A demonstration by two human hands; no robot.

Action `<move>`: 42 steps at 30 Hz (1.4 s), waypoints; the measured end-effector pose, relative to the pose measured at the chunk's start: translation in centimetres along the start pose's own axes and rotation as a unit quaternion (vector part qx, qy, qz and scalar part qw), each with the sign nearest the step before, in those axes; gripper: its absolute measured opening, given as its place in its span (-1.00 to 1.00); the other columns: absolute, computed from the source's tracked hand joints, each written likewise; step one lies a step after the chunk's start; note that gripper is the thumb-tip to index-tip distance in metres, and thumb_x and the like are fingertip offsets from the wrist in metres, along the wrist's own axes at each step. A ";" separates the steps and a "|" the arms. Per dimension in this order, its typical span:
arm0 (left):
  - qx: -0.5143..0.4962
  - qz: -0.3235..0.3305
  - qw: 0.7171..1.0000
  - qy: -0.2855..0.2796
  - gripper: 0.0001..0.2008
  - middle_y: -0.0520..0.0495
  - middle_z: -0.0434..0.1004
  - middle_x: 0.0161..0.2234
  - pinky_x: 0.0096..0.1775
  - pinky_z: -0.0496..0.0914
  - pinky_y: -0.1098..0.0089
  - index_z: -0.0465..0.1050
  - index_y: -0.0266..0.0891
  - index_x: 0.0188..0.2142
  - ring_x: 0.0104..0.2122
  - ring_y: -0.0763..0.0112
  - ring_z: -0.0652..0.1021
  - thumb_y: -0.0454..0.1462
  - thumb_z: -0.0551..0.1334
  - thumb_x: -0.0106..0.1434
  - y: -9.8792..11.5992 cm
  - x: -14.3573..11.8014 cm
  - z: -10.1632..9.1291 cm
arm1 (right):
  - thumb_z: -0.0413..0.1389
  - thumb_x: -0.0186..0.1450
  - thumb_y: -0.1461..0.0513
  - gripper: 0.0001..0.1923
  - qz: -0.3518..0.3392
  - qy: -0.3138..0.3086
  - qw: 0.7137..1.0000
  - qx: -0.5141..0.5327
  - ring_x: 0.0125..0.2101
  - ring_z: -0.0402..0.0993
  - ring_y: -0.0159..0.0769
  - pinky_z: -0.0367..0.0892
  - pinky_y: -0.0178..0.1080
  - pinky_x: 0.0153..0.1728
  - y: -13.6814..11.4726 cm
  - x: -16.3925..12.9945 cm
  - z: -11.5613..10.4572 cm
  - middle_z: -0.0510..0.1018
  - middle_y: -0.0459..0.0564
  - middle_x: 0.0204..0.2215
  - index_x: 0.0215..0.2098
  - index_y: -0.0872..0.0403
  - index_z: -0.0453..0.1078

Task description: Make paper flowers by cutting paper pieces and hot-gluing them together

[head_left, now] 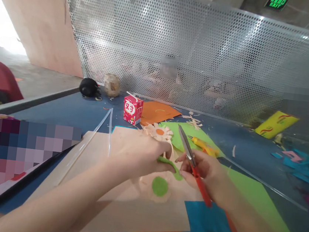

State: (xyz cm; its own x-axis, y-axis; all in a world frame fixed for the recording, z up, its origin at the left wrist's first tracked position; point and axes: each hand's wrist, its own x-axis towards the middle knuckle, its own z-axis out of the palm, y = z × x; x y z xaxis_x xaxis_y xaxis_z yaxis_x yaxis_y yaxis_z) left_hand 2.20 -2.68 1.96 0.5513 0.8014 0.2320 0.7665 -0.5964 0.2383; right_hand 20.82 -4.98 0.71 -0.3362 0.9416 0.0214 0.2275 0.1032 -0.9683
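Note:
A curved green paper strip [171, 163] is stretched between my two hands. One end is pinched in the fingers of my left hand [141, 155], whose back faces me. The fingertips of my right hand [206, 172] are at the other, wider end, and the same hand keeps hold of red-handled scissors [191, 159], blades pointing up and away. Just below the strip is a paper flower with a green centre [160, 186], lying on a large cream sheet [98, 214]. Behind my left fingers is a cream paper flower with an orange centre [159, 132].
Beyond the sheets stand a pink drink carton [133, 110], a black object [89, 87] and a roll of tape [112, 85]. A yellow glue gun or cutter [205, 146] lies on green paper [257, 194]. A yellow packet [276, 125] and blue scraps lie right. A perforated metal screen [142, 29] rises behind.

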 end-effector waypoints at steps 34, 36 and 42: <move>-0.597 -0.088 0.759 0.245 -0.82 0.09 0.43 -0.67 -0.72 0.13 0.55 0.23 -0.23 -0.42 -0.71 0.52 0.45 -0.16 0.14 0.18 2.1 -0.4 -0.6 | 0.04 0.18 0.00 -0.70 -0.083 0.089 0.992 0.011 -0.51 0.18 -0.40 0.16 -0.32 -0.49 0.9 -0.9 0.2 0.26 -0.13 -0.50 -0.25 0.01 0.25; -0.599 -0.082 0.750 0.270 -0.83 0.13 0.40 -0.66 -0.71 0.14 0.54 0.21 -0.21 -0.42 -0.70 0.52 0.46 -0.18 0.15 0.17 2.4 -0.6 -0.5 | 0.03 0.17 -0.03 -0.67 -0.053 0.048 0.997 0.009 -0.55 0.15 -0.43 0.14 -0.34 -0.53 1.3 -0.9 0.3 0.22 -0.14 -0.52 -0.25 0.01 0.24; -0.608 -0.099 0.734 0.287 -0.85 0.19 0.33 -0.67 -0.70 0.18 0.52 0.27 -0.20 -0.48 -0.77 0.65 0.28 -0.25 0.26 0.05 2.7 -0.7 0.1 | 0.07 0.11 -0.05 -0.63 -0.020 -0.011 1.000 0.015 -0.63 0.04 -0.46 -0.03 -0.39 -0.67 1.9 -1.0 0.9 0.13 -0.17 -0.58 -0.26 0.02 0.27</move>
State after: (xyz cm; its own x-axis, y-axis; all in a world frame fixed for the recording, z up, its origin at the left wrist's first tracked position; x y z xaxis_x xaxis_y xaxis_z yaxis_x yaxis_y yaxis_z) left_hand 3.91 -4.83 2.34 -0.0284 0.9341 0.3559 -0.2398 -0.3520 0.9048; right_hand 20.73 -5.97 -1.38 -0.3648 0.9294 0.0555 0.1866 0.1314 -0.9736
